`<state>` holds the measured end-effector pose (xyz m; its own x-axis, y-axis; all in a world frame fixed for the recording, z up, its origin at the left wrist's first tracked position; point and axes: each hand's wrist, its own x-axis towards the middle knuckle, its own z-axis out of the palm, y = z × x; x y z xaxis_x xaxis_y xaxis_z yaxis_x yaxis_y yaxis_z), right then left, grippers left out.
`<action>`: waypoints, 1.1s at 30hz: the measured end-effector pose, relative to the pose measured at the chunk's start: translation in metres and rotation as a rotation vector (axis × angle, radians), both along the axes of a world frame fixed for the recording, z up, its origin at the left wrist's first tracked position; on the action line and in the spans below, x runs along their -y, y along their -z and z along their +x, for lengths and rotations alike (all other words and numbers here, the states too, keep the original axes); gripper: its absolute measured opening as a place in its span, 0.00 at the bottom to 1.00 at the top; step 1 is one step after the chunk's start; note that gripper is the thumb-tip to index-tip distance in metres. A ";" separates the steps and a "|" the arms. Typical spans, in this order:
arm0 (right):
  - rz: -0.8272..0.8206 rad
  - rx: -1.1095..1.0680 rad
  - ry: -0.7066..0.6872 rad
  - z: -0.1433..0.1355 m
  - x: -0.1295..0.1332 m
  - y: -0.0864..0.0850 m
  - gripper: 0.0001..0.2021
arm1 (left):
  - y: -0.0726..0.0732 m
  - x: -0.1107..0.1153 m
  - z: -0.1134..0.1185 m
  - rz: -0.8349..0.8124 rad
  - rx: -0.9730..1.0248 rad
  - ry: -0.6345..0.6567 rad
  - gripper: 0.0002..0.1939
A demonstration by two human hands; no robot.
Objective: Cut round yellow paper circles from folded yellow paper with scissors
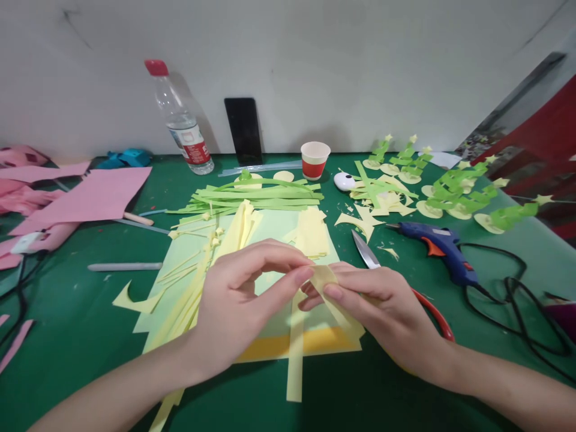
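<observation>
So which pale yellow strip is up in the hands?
The curved strip, pinched between the left hand and right hand; the other strips lie on the paper sheets or table.

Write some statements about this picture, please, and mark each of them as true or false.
1. The left hand and the right hand both hold a pale yellow paper strip. True.
2. The red-capped bottle stands to the left of the black phone in the picture. True.
3. The black phone lies flat. False: it stands on end against the wall.
4. The blue glue gun lies on the green table. True.
5. The left hand holds the blue glue gun. False: it holds the strip.
</observation>
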<state>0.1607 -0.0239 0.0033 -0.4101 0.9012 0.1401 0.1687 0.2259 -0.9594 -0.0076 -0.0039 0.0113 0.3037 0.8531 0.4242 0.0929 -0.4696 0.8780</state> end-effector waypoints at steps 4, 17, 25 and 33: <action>0.134 0.064 0.030 -0.001 -0.001 0.004 0.08 | 0.001 -0.004 0.000 0.116 -0.027 0.004 0.09; 0.730 0.320 0.232 0.006 0.005 -0.009 0.05 | 0.006 0.001 0.000 0.471 -0.213 0.067 0.05; 0.813 0.404 0.192 0.004 0.009 -0.004 0.07 | -0.002 0.002 0.001 0.455 -0.287 0.054 0.05; 0.729 0.427 0.265 0.007 0.006 -0.011 0.09 | 0.002 -0.014 -0.005 0.315 -0.226 -0.075 0.08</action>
<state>0.1674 -0.0299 0.0146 -0.3495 0.7199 0.5996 0.6130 0.6597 -0.4348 -0.0125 0.0100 0.0091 0.3614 0.7149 0.5986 0.3114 -0.6977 0.6451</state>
